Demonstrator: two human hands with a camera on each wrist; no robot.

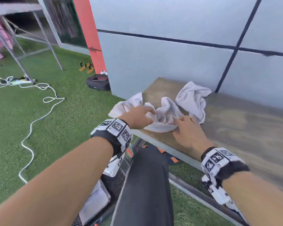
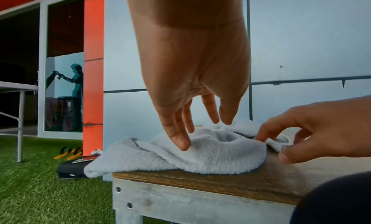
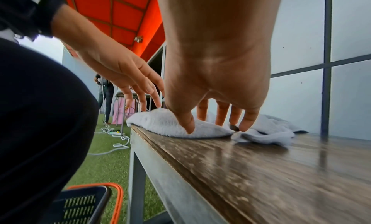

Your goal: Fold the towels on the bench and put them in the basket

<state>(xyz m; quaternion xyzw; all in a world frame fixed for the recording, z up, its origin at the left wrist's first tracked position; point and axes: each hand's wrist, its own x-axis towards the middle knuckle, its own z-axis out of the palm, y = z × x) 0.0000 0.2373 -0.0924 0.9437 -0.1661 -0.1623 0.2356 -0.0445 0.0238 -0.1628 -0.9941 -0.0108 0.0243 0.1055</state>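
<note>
From the head view, the near towel [image 1: 162, 116] lies crumpled at the left end of the bench [image 1: 235, 124], its long axis running left to right with one end drooping off the bench end. The left hand [image 1: 137, 118] rests on its left part and the right hand [image 1: 188, 131] on its right edge, both equally near. A second towel [image 1: 193, 101] lies bunched just behind, towards the wall.

In the left wrist view, the left fingers [image 2: 178, 138] hang spread and nearly straight, tips touching the pile directly beneath; they grip nothing. The right hand [image 2: 313, 132] appears to pinch a fold at the towel's right edge.

In the right wrist view, the right thumb [image 3: 186, 124] presses the near towel [image 3: 170, 125], while whether the fingers behind it close on cloth I cannot tell. The basket [image 3: 86, 202], dark mesh with an orange rim, sits on the grass below the bench; what shows of it holds nothing, most of it being hidden.
</note>
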